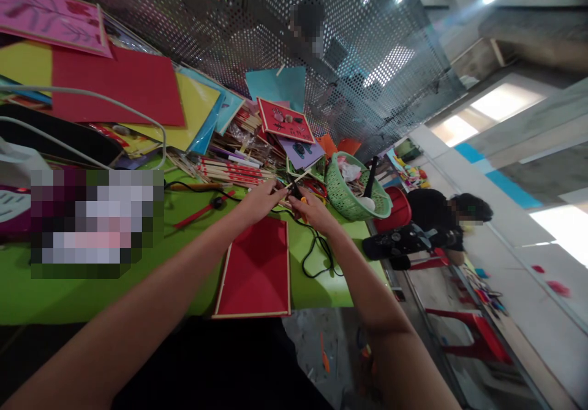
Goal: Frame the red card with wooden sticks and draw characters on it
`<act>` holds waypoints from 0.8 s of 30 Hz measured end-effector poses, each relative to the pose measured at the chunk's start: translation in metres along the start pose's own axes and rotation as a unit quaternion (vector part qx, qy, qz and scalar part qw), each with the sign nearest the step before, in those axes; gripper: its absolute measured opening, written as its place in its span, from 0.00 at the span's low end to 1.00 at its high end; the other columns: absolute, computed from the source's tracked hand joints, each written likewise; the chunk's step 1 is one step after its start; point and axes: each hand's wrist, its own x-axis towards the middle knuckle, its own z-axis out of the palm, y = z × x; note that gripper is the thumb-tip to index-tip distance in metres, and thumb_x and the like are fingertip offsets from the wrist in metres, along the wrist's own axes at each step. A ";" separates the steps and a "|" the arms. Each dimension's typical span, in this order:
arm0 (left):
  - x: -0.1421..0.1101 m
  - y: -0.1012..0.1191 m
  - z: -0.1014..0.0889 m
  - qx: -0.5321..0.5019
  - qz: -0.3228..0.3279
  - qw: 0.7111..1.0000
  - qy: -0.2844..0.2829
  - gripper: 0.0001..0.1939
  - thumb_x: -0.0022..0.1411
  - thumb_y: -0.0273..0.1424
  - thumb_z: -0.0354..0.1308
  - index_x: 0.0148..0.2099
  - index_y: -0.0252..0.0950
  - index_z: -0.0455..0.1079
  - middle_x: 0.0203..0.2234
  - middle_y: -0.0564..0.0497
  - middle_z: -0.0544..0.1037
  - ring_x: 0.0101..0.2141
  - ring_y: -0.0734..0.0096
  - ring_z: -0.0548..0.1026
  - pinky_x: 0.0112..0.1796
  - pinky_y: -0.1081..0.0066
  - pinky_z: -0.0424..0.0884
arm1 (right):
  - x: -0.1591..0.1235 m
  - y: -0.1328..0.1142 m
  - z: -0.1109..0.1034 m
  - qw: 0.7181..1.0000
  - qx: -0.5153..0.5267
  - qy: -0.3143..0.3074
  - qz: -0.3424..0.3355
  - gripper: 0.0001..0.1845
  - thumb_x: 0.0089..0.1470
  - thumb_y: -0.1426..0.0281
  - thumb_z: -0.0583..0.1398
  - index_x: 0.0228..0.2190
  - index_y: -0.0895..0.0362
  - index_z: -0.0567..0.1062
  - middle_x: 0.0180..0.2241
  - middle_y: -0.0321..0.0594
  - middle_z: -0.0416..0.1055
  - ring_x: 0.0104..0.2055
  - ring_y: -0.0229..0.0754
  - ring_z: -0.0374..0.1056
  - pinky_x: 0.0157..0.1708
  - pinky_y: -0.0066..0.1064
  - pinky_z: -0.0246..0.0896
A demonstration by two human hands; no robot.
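Observation:
My left hand [264, 201] is closed, its fingertips pinching a thin pale wooden stick [294, 182]. Close by on the right, my right hand [316, 212] wraps round dark scissors [296, 190] with orange on the handles. The blades meet the stick between my two hands; whether they touch it is too small to tell. Just below my hands lies a red card [260, 269], edged with thin sticks along its sides and bottom. A black cord [316, 254] loops on the green table to the right of the card.
Bundled sticks [229, 170] and decorated cards [287, 121] pile up behind my hands. A green basket [353, 192] stands at the right, near a red bucket [395, 208]. A red-handled tool [202, 211] lies left. Another person [434, 214] sits at a far table.

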 end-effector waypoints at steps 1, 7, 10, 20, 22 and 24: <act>0.001 0.000 0.000 0.011 0.010 1.000 0.012 0.08 0.65 0.31 0.55 0.32 0.37 0.64 0.23 0.55 0.67 0.27 0.72 0.64 0.31 0.70 0.58 | 0.001 0.001 0.000 1.000 -0.016 0.005 -0.009 0.22 0.60 0.48 0.59 0.43 0.54 0.72 0.27 0.32 0.65 0.26 0.38 0.63 0.28 0.31 0.61; 0.003 -0.006 -0.001 0.054 0.051 0.997 0.022 0.10 0.65 0.28 0.54 0.30 0.38 0.60 0.25 0.56 0.66 0.29 0.71 0.63 0.34 0.69 0.56 | 0.002 0.001 0.001 0.996 -0.070 0.031 -0.035 0.22 0.61 0.49 0.59 0.42 0.54 0.74 0.31 0.36 0.68 0.29 0.39 0.62 0.29 0.30 0.59; 0.004 -0.009 -0.001 0.059 0.057 0.996 0.019 0.10 0.65 0.28 0.53 0.30 0.38 0.61 0.25 0.56 0.66 0.29 0.71 0.63 0.33 0.69 0.56 | 0.003 0.001 0.003 0.995 -0.080 0.038 -0.039 0.23 0.60 0.48 0.59 0.42 0.55 0.75 0.34 0.38 0.70 0.31 0.40 0.63 0.29 0.30 0.59; 0.005 -0.011 0.000 0.036 0.037 0.999 0.008 0.10 0.66 0.33 0.51 0.31 0.38 0.63 0.20 0.57 0.62 0.25 0.72 0.60 0.30 0.70 0.55 | 0.008 -0.002 0.002 0.998 -0.060 0.008 -0.031 0.21 0.61 0.51 0.58 0.43 0.54 0.74 0.36 0.38 0.71 0.33 0.42 0.67 0.35 0.34 0.65; 0.004 -0.010 -0.001 0.030 0.032 0.999 0.002 0.11 0.66 0.34 0.50 0.30 0.38 0.62 0.19 0.58 0.59 0.23 0.73 0.58 0.28 0.70 0.53 | 0.009 -0.005 0.001 0.996 -0.071 0.010 -0.044 0.22 0.61 0.50 0.58 0.44 0.55 0.74 0.40 0.41 0.73 0.39 0.45 0.69 0.40 0.36 0.66; 0.003 -0.009 -0.001 0.027 0.025 0.999 -0.005 0.12 0.67 0.35 0.49 0.29 0.38 0.61 0.18 0.58 0.57 0.22 0.74 0.56 0.27 0.70 0.52 | 0.009 -0.006 0.001 0.996 -0.075 0.004 -0.056 0.23 0.62 0.50 0.56 0.45 0.55 0.74 0.44 0.44 0.74 0.46 0.48 0.69 0.45 0.38 0.66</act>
